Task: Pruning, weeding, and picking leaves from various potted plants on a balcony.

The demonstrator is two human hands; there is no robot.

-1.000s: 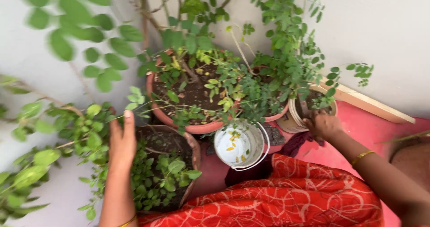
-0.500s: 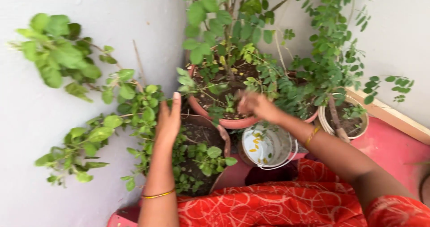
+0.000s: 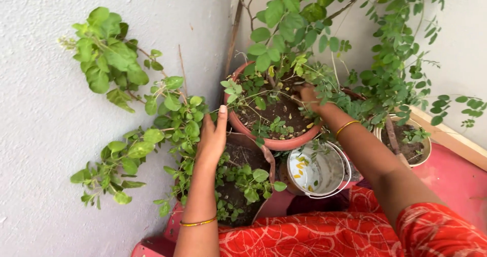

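Fingers of the left hand are held flat and together, pressed edgewise against the leafy stems just left of the large terracotta pot, holding them aside without closing round anything. Over that pot's soil the right hand reaches in among the foliage; its fingertips look pinched together (leaves hide them, so whether they grip anything I cannot tell). Just below the pot's near rim stands a small white bucket, with a scatter of yellow leaves on its bottom, so some picking seems done. It is far from full, and I judge most of the work is left. A darker pot of seedlings sits beside the bucket.
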